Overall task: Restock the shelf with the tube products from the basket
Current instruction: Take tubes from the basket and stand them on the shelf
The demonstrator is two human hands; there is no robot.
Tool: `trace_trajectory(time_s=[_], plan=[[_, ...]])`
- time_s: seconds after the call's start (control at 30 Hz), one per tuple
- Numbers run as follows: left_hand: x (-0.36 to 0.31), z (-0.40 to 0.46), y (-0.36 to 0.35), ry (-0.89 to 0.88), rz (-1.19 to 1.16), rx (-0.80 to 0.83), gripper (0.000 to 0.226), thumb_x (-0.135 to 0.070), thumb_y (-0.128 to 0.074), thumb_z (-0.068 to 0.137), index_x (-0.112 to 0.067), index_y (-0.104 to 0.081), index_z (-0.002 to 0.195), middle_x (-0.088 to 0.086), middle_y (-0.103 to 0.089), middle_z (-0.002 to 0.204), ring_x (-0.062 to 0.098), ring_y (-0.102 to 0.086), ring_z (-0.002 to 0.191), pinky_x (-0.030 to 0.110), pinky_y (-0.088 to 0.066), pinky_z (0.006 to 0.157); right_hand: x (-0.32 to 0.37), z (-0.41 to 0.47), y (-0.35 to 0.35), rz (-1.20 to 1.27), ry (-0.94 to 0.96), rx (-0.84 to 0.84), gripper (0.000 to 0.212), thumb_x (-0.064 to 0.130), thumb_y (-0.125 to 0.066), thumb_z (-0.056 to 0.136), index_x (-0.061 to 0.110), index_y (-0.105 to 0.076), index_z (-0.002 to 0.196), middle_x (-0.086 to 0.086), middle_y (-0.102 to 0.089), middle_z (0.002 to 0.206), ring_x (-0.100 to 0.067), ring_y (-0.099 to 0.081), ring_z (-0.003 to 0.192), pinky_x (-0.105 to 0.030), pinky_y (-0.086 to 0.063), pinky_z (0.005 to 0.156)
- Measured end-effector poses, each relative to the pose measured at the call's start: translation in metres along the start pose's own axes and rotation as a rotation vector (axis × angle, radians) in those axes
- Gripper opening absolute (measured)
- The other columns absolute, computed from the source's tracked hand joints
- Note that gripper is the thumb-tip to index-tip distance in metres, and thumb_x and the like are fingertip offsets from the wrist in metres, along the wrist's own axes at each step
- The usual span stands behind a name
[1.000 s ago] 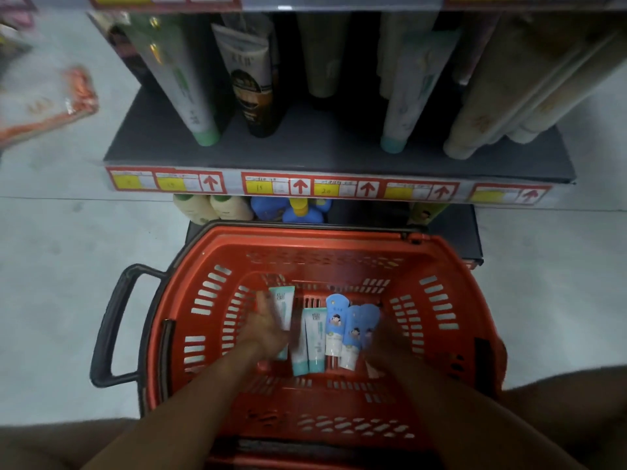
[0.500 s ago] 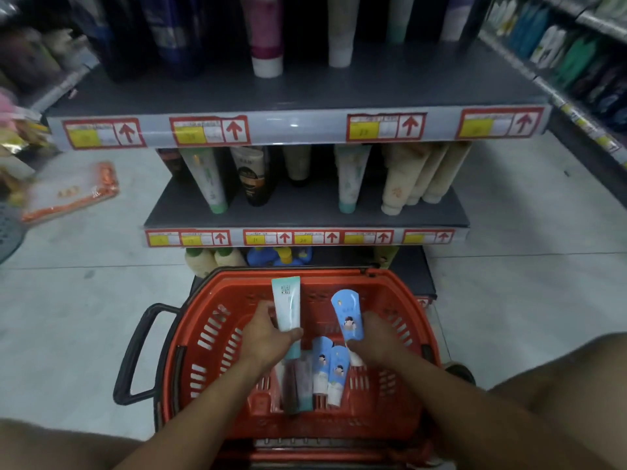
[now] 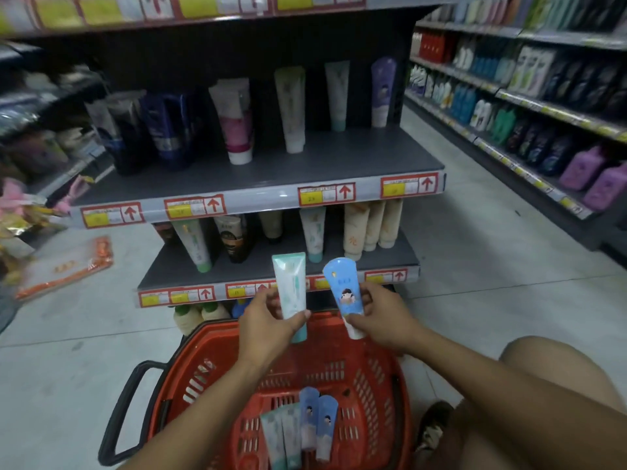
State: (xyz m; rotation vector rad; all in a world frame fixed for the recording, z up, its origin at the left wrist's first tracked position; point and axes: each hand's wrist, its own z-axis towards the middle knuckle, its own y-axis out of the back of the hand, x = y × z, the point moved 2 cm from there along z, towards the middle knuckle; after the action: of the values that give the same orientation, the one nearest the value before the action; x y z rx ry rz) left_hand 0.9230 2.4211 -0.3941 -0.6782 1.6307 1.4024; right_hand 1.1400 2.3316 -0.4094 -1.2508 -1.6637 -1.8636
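Now both hands are raised above the red basket (image 3: 369,378), each holding one tube upright with its cap down. Fingers and thumb of the left hand (image 3: 268,322) are curled round the lower half of a pale green tube (image 3: 290,290); the right hand (image 3: 380,315) pinches a blue tube (image 3: 343,288) with a cartoon child on it. Both tubes stand in front of the lower shelf (image 3: 271,266) beyond the basket. On the basket's floor lie two more green tubes (image 3: 281,435) and two blue tubes (image 3: 319,425), side by side.
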Motion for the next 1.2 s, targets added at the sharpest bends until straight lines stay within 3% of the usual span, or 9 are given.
trace_trajectory(time_s=[0.07,0.23,0.43,0.63,0.77,0.97,1.13,1.2], plan=[[-0.026,0.001,0.002,-0.064,-0.031,-0.025,0.052,-0.029,-0.094,0.073,-0.024,-0.062,0.115,-0.012,-0.071,0.101,-0.004,-0.066,0.085,0.012,-0.053,0.063,0.015,0.001,0.020,0.054,0.044,-0.054,0.038,0.026,-0.081,0.082,0.029,-0.055,0.110,0.014,-0.068,0.104,0.003,-0.067,0.086,-0.020,-0.057,0.073],[-0.095,0.011,0.009,-0.262,-0.052,-0.063,0.049,-0.031,-0.092,0.076,-0.031,-0.061,0.115,-0.022,-0.068,0.098,-0.013,-0.064,0.088,0.010,-0.053,0.065,0.051,0.011,0.071,0.152,0.163,-0.191,0.036,0.021,-0.080,0.082,0.031,-0.058,0.109,0.017,-0.069,0.100,0.002,-0.069,0.088,-0.024,-0.059,0.078],[-0.171,0.039,0.012,-0.347,-0.136,-0.099,0.052,-0.033,-0.092,0.075,-0.030,-0.061,0.117,-0.014,-0.072,0.098,-0.008,-0.068,0.084,0.009,-0.053,0.061,0.090,0.034,0.135,0.254,0.290,-0.391,0.033,0.015,-0.079,0.082,0.022,-0.062,0.110,0.012,-0.072,0.096,0.004,-0.068,0.082,-0.015,-0.054,0.071],[-0.232,0.077,0.008,-0.468,-0.074,-0.123,0.055,-0.037,-0.089,0.078,-0.029,-0.057,0.121,-0.010,-0.070,0.115,0.004,-0.070,0.099,0.018,-0.061,0.071,0.106,0.083,0.187,0.262,0.305,-0.549,0.033,0.023,-0.077,0.083,0.030,-0.062,0.111,0.013,-0.073,0.095,-0.001,-0.070,0.083,-0.034,-0.061,0.078],[-0.252,0.110,-0.008,-0.454,-0.039,-0.157,0.055,-0.036,-0.089,0.079,-0.025,-0.057,0.123,-0.004,-0.072,0.120,0.009,-0.070,0.104,0.012,-0.053,0.068,0.110,0.113,0.205,0.180,0.259,-0.606,0.038,0.026,-0.075,0.086,0.026,-0.059,0.121,0.015,-0.069,0.098,0.001,-0.067,0.083,-0.027,-0.058,0.075],[-0.245,0.141,-0.036,-0.390,0.016,-0.192,0.057,-0.036,-0.088,0.079,-0.022,-0.055,0.124,0.001,-0.071,0.122,0.018,-0.070,0.109,0.026,-0.053,0.081,0.095,0.138,0.206,0.081,0.217,-0.576,0.045,0.026,-0.073,0.088,0.020,-0.055,0.129,0.005,-0.068,0.108,-0.015,-0.068,0.094,-0.034,-0.057,0.083],[-0.239,0.145,-0.050,-0.414,0.040,-0.200,0.058,-0.042,-0.088,0.078,-0.024,-0.052,0.121,-0.001,-0.070,0.122,0.017,-0.069,0.110,0.026,-0.055,0.081,0.087,0.141,0.202,0.059,0.233,-0.582,0.052,0.027,-0.071,0.087,0.023,-0.051,0.135,0.009,-0.066,0.108,-0.012,-0.068,0.096,-0.034,-0.058,0.083],[-0.238,0.145,-0.052,-0.421,0.064,-0.200,0.061,-0.045,-0.088,0.077,-0.025,-0.051,0.120,-0.003,-0.068,0.120,0.015,-0.067,0.108,0.025,-0.051,0.079,0.083,0.144,0.201,0.024,0.208,-0.597,0.053,0.033,-0.074,0.080,0.025,-0.053,0.129,0.010,-0.066,0.107,-0.009,-0.066,0.092,-0.032,-0.057,0.078]])
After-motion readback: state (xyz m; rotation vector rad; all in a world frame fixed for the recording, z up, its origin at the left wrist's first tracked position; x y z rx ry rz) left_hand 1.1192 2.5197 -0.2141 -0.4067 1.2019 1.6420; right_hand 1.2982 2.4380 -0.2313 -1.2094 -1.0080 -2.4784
